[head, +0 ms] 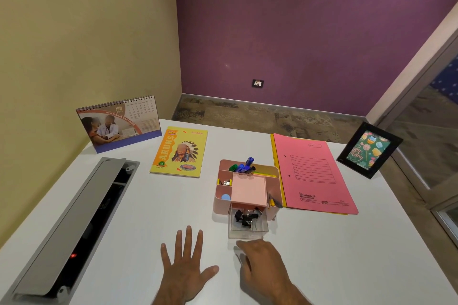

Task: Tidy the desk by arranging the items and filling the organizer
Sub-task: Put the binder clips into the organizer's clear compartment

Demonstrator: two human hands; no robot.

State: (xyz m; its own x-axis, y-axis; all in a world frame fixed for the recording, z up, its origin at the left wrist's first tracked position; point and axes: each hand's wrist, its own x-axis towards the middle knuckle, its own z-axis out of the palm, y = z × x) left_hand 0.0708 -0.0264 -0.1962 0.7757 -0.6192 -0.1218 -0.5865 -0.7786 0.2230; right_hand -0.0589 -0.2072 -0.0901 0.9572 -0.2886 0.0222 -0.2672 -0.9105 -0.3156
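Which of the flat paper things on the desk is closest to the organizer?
The pink file folder; its left edge lies right beside the organizer, while the yellow notebook sits apart to the left.

White worktop (138,205) with desk items spread across it

We see a desk calendar (119,122) and yellow notebook (179,152) at the far left, a pink organizer (244,186) mid-worktop (clear drawer pulled out), pink folder (313,173) and picture frame (369,150) to the right, an open cable tray (74,225) along the left edge.
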